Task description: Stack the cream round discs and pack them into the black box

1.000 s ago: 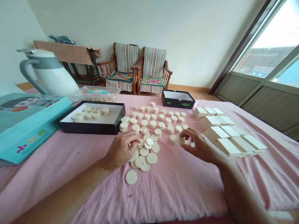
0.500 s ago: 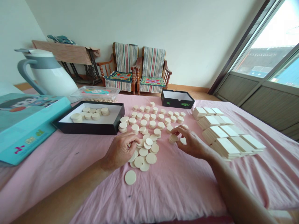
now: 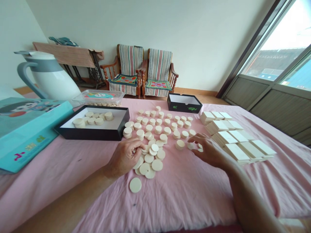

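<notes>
Caution: in my judgement, a sideways brush of the right hand [image 3: 209, 151] could topple the short disc stack [image 3: 180, 144] or skew the stacked rectangular panels [image 3: 237, 152]. Uneven pressure from the left hand [image 3: 124, 156] could slide the overlapping loose disc pile [image 3: 149, 158] apart.

Position: I see one pale round disc [image 3: 190, 146] between the right hand's parted thumb and index finger; I cannot tell whether they grip it. The pile lies against the left hand's curled fingertips; I cannot confirm a held disc there.
</notes>
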### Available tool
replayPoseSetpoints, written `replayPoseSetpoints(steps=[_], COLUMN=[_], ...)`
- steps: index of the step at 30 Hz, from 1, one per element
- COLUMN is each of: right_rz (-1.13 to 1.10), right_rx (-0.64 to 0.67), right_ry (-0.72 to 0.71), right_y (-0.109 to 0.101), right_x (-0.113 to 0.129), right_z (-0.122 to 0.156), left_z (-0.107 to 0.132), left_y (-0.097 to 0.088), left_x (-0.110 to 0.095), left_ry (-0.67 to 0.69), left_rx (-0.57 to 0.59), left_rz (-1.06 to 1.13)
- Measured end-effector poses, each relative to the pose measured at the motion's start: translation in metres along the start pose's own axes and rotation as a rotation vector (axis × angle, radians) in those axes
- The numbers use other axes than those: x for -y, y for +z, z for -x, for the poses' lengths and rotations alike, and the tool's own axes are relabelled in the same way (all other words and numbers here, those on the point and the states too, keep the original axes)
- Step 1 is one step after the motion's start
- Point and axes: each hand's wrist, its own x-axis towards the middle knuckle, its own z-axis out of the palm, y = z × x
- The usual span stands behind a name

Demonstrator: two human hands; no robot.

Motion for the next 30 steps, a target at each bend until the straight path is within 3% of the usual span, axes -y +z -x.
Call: replayPoseSetpoints(steps=[9, 13, 19, 30], right_rz=[-0.007, -0.048, -0.194, -0.232], right_rx=[0.058, 0.004, -0.155, -0.08], right_ry=[0.024, 0.015, -0.146, -0.293], right_y=[0.006, 0.005, 0.003, -0.001], right_x=[-0.004, 0.001, 0.02, 0.023], right_z=[-0.001, -0.002, -0.011, -0.021], left_z=[-0.001, -0.001, -0.001, -0.002], left_y=[0.0, 0.0, -0.001, -0.002], left_x=[-0.002, -0.001, -0.003, -0.005], left_ry=[-0.005, 0.008, 0.009, 0.0], left_rx=[0.001, -0.009, -0.01, -0.016], left_rz=[0.003, 0.0, 0.005, 0.003])
